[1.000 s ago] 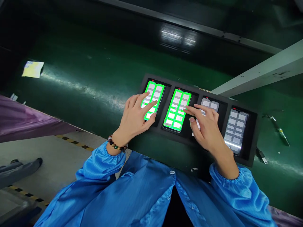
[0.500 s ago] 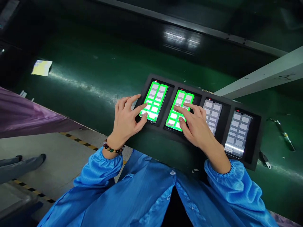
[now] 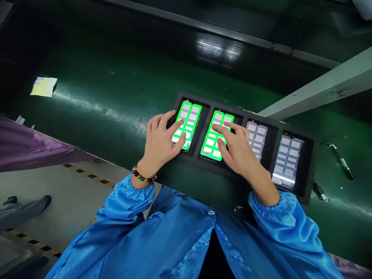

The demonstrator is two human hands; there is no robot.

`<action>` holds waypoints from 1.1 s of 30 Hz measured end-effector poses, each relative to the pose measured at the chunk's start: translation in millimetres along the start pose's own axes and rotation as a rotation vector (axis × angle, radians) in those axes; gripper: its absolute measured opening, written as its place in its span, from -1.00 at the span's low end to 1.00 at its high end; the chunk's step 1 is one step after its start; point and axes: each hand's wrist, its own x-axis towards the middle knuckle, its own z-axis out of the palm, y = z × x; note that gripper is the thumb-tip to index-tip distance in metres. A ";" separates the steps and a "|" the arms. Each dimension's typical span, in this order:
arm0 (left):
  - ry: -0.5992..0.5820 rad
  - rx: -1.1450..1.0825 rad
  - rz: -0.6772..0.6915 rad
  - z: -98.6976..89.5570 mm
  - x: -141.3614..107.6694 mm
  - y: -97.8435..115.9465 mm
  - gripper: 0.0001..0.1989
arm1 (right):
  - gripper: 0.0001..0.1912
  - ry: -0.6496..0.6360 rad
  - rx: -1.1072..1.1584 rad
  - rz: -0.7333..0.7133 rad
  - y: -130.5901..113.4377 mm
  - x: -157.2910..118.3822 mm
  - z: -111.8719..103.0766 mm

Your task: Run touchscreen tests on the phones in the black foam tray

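Left hand (image 3: 159, 141): open, fingers spread, nothing gripped. Index finger and thumb are at the lit green-and-white screen of the leftmost phone (image 3: 194, 114), thumb lower, with a clear gap between them. Middle finger reaches to the tray's left edge. Can't tell if the tips press the glass.

Right hand (image 3: 240, 151): also open, loosely curled, palm down, nothing gripped. Index and thumb tips are at the second phone (image 3: 209, 143), also lit green and white, thumb again lower and apart from the index. Contact with the glass: can't tell. Hand partly covers the third phone (image 3: 257, 133).

All four phones lie face up in a dark tray (image 3: 203, 101), one per compartment. Third and rightmost phone (image 3: 286, 162) show pale blocks on gray. Small red mark at the top of each.

Tray is on the green table (image 3: 101, 128). Right of it: a thin pen-like tool (image 3: 342, 162) and a small black plug (image 3: 320, 192) near the tray corner. Yellowish paper (image 3: 43, 86) far left. Beaded bracelet (image 3: 143, 178) on the left wrist.
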 end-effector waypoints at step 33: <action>0.083 0.040 -0.030 -2.5 14.3 -10.8 -0.66 | -0.54 0.148 -0.168 0.140 11.4 8.6 -15.7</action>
